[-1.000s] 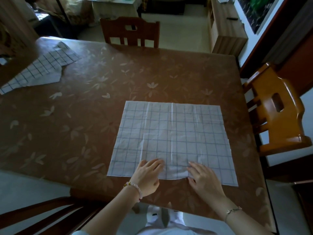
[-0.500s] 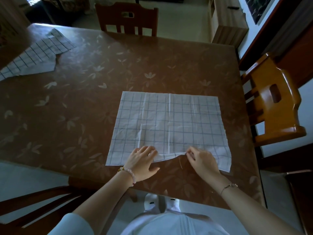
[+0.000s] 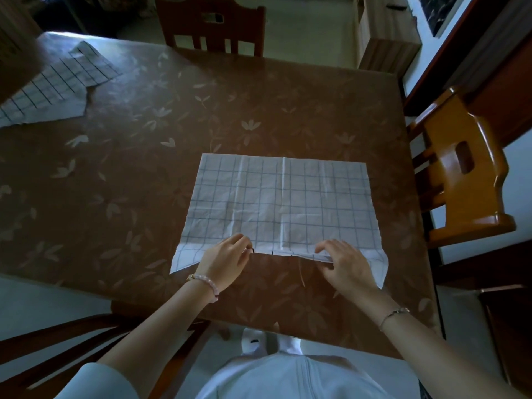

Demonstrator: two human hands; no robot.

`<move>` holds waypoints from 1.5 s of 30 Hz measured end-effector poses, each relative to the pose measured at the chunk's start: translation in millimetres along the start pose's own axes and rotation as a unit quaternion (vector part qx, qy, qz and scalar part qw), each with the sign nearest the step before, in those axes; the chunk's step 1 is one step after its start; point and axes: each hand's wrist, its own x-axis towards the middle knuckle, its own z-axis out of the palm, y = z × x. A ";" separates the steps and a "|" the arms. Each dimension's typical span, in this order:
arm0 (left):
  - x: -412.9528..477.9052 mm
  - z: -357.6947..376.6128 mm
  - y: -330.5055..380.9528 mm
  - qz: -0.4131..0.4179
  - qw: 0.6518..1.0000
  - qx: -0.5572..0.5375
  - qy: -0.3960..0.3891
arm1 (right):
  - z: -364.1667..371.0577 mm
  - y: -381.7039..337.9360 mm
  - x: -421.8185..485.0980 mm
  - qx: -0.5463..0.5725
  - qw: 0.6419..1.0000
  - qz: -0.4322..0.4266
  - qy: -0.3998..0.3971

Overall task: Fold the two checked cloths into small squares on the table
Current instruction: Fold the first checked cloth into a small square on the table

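1. The near checked cloth is lying flat on the table, directly before the person. The second cloth is sitting well apart, at the far left corner.
2. The left hand and right hand are each pinching the near hem, raising it slightly.
3. The cloth is stretching away from both grips, so the fold probably runs forward, to the far edge.

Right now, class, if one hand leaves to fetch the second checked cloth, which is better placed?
Probably left. The second cloth lies at the table's far left; the left hand is on that side, while the right hand would cross over. Both pinch the near cloth's edge.
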 end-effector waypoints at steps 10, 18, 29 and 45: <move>61.8 -37.5 -11.1 0.054 0.991 0.090 0.083 | -34.2 19.5 55.7 -0.023 0.999 -0.004 0.041; 124.4 -51.6 -22.7 0.018 0.991 0.094 0.092 | -62.9 39.3 115.8 -0.040 0.997 0.045 0.037; 199.8 -29.8 -50.6 -0.056 0.995 0.073 0.038 | -46.6 71.6 205.3 -0.042 0.995 0.090 -0.010; 252.9 -9.0 -75.0 -0.076 0.995 0.061 0.006 | -20.4 103.0 251.7 -0.025 0.988 0.145 -0.054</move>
